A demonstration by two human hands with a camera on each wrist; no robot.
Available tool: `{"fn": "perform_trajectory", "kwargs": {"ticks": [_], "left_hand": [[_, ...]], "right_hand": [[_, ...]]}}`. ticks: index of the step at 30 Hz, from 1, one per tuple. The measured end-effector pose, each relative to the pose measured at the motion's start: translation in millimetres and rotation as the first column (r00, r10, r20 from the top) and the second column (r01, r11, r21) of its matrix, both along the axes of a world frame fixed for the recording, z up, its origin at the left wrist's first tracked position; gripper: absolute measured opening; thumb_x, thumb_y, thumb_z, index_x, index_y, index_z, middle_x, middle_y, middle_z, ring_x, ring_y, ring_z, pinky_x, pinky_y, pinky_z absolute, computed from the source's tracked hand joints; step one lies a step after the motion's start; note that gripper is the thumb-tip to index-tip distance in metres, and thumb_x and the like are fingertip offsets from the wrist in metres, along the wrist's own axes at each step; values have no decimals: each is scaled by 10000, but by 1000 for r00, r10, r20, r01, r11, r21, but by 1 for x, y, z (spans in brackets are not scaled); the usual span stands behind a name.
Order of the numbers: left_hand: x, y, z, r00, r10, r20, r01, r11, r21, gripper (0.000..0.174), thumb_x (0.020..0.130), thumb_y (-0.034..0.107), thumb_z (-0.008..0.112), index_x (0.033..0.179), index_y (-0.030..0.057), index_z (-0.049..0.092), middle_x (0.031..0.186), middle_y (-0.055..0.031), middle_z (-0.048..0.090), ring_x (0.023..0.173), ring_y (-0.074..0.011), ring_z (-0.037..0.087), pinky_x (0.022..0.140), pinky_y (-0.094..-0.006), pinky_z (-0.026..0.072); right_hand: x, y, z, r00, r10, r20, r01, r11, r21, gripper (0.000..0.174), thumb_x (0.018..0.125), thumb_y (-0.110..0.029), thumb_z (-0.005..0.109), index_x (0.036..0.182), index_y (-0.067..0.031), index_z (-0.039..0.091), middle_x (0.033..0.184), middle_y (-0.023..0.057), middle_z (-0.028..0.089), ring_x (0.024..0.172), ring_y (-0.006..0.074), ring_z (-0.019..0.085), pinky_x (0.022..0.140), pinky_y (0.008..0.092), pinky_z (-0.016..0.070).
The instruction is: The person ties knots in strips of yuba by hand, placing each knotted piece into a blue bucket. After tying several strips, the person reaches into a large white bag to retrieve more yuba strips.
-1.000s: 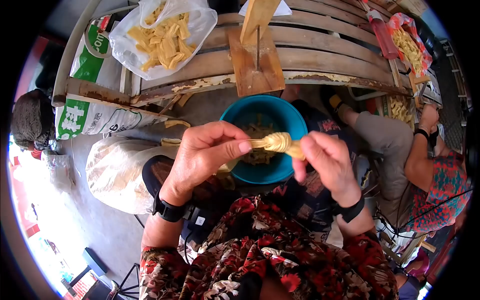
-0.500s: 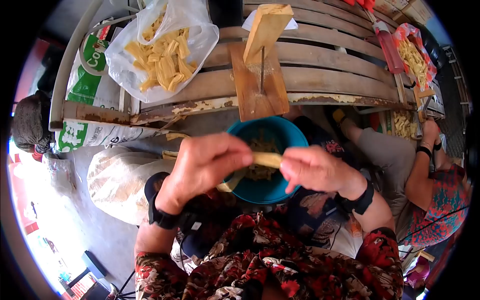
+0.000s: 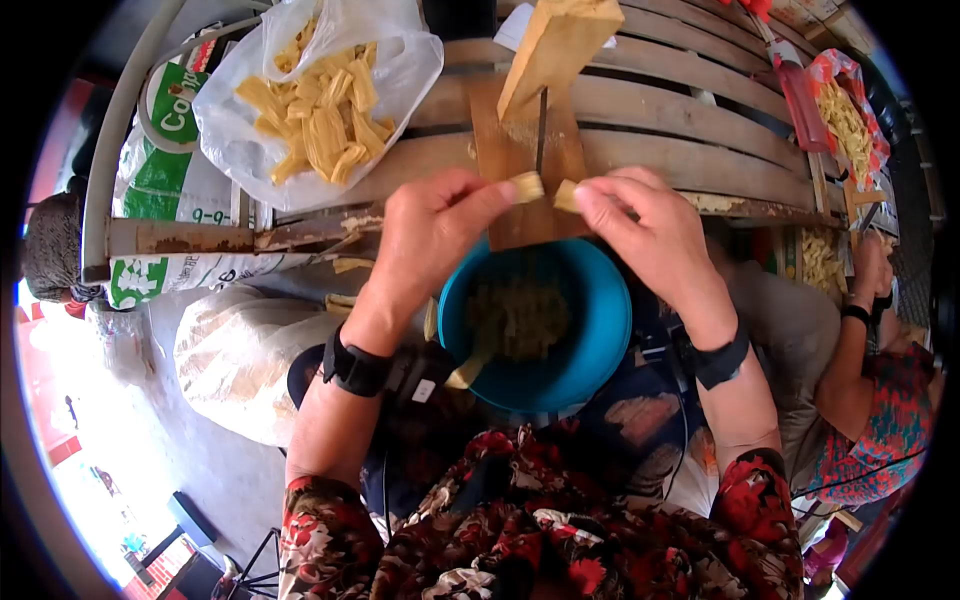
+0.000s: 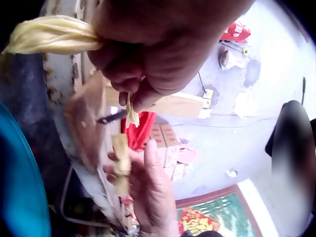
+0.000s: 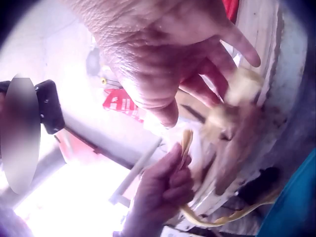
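Note:
My left hand [image 3: 440,215] pinches a pale yellow fibrous strip [image 3: 527,187] between thumb and fingers. Its frayed end [image 4: 132,116] sticks out past the fingertips, and a wider length [image 4: 54,34] trails from the other side of the fist. At my right hand's [image 3: 655,225] fingers is a short wrapped yellow bundle [image 4: 121,163], lying across the fingers with the thumb raised apart from it. The two hands face each other before a wooden stand [image 3: 525,215] bearing a thin upright metal blade [image 3: 542,135]. Below them sits a blue bucket [image 3: 625,300] with yellow pieces inside.
A white plastic bag [image 3: 225,130] of yellow bundles lies on the slatted bench [image 3: 660,105]. Beside my left forearm rests a pale sack [image 3: 235,360]. Another person [image 3: 870,410] sits at the right, near a red bag [image 3: 845,120] of yellow pieces.
Both hands have risen from over the bucket to the stand's blade. The wrapped piece stretched between them has separated into a strip at the left hand and a bundle at the right.

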State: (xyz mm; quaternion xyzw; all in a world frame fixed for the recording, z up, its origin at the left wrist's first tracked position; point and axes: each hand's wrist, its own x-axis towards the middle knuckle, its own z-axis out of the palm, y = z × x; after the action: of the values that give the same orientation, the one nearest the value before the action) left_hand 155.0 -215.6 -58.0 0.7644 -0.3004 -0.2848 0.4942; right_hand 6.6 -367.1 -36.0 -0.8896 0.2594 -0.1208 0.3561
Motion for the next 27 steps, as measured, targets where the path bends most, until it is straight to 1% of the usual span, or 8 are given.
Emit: {"fn": "perform_trajectory", "kwargs": {"ticks": [3,7,11,13,15,18,22,27], "left_hand": [[-28,9,44,909,-186,-372,176,982,-62,271,853,219,666,1023,10,629,771,-23,630,618,-58,529,554,-211,443],[-46,61,66,820,-362,-442,202,908,-367,323,830,45,661,1138,33,564,870,-33,627,613,-59,549,519,-185,442],[-52,78,73,779,-269,-566,275,958,-77,196,887,217,623,943,33,661,822,-9,619,701,-59,549,608,-214,448],[-46,78,68,756,-347,-556,382,922,-57,417,860,370,595,1022,-11,641,852,-68,645,704,-138,599,608,-248,475],[-58,72,78,801,-447,-398,458,886,-73,329,801,235,645,992,-31,622,921,-108,625,899,-201,587,726,-313,471],[-68,81,65,888,-298,350,355,928,-110,181,768,-13,518,931,-13,596,898,-86,639,832,-182,600,665,-288,477],[-74,85,88,859,-272,-435,238,962,-132,225,797,-41,559,1015,14,565,951,-77,638,821,-133,618,697,-243,499],[-85,70,71,635,-322,-702,42,922,-385,215,773,-71,618,969,0,566,868,-65,640,766,-123,621,671,-241,521]], "right_hand": [[-12,28,9,978,6,209,-107,873,476,343,920,-334,547,944,-7,646,836,63,643,740,141,610,643,245,460],[-39,35,31,833,-413,369,-57,599,799,306,943,-253,523,919,42,601,851,107,645,687,152,631,651,255,505],[-53,68,65,799,-385,462,-102,671,735,303,957,-235,488,959,56,571,847,140,654,700,204,649,683,285,524],[-66,95,69,774,12,633,-376,813,445,237,948,-155,491,994,63,571,858,141,661,765,201,660,704,292,529],[-72,109,81,722,370,584,-568,799,196,213,945,-122,488,997,66,572,858,133,662,777,182,661,687,288,535],[-86,112,72,931,86,356,-268,823,501,223,962,-136,459,966,58,569,849,106,661,729,140,650,642,261,524],[-83,106,38,951,-129,280,-128,663,738,265,967,-239,479,908,4,566,748,45,616,591,88,578,531,200,459],[-80,105,26,952,-129,278,-220,343,913,229,940,-252,543,906,-26,548,712,-7,555,528,36,470,484,168,388]]}}
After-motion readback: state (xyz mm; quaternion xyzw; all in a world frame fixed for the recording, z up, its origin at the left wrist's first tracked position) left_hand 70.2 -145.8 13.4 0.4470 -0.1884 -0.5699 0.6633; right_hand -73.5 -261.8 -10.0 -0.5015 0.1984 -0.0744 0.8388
